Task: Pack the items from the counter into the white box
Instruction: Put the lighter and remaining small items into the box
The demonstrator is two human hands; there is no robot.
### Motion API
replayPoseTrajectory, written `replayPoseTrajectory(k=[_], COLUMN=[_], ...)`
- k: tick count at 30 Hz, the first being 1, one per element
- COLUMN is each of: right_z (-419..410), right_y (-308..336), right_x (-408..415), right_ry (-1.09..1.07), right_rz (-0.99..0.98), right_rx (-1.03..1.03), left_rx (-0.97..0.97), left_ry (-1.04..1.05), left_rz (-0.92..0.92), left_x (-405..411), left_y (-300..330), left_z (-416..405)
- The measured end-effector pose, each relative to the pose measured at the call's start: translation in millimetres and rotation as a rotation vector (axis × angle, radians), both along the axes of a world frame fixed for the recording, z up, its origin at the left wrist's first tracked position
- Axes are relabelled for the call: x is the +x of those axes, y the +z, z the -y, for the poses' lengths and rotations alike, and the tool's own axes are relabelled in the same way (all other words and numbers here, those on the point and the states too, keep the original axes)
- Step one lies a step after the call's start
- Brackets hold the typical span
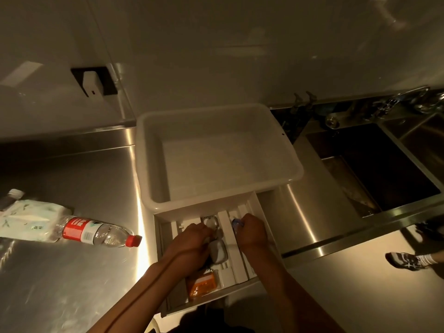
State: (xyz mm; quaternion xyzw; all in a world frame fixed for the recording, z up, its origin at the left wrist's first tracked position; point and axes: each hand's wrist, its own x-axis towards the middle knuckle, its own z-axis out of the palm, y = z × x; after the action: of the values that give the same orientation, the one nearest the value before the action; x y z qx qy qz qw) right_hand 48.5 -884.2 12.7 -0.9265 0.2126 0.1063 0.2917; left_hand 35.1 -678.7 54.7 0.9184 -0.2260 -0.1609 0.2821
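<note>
Both hands are down inside a shallow white box (254, 207) with dividers, sitting at the near edge of the steel counter (72, 169). The left hand (189, 243) is curled over the middle compartment, its fingers bent around something grey (218, 253) — a small pouch or case, hard to name in this dim light. A bit of chain or keyring glints just beyond its knuckles, but what it hangs from is hidden. The right hand (252, 231) is closed on a small blue thing (236, 223) in the next slot; only a tip of it shows past the fingers.

Nearer the person, an orange packet (203, 283) lies in the box, partly under the left wrist. A big white tub (286, 150) stands just behind, its front rim overlapping the box's far edge.

Off to the left on the counter lie a clear water bottle (96, 231) with a red label and cap, on its side, and touching it a soft pack of tissues (26, 217) — cut off by the frame. The sink (374, 169) to the right is dark inside; the taps above it are blurred. Someone's shoe (406, 260) shows on the floor at the far right.
</note>
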Motion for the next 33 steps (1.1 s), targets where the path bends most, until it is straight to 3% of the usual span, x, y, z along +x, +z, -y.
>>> replayPoseTrajectory(k=[15, 27, 33], right_z=[-11.0, -0.4, 0.8], right_y=[-1.5, 4.9, 17.5], right_x=[22.6, 22.8, 14.9], right_ry=[0.034, 0.29, 0.204], right_rz=[0.033, -0.117, -0.102], right_rx=[-0.165, -0.27, -0.272], left_rx=[0.024, 0.065, 0.048], left_ry=[-0.059, -0.064, -0.059], left_rz=[-0.016, -0.021, -0.003], left_x=[-3.7, -4.7, -4.4], left_y=[13.3, 23.7, 30.5], left_z=[-14.9, -14.3, -20.5])
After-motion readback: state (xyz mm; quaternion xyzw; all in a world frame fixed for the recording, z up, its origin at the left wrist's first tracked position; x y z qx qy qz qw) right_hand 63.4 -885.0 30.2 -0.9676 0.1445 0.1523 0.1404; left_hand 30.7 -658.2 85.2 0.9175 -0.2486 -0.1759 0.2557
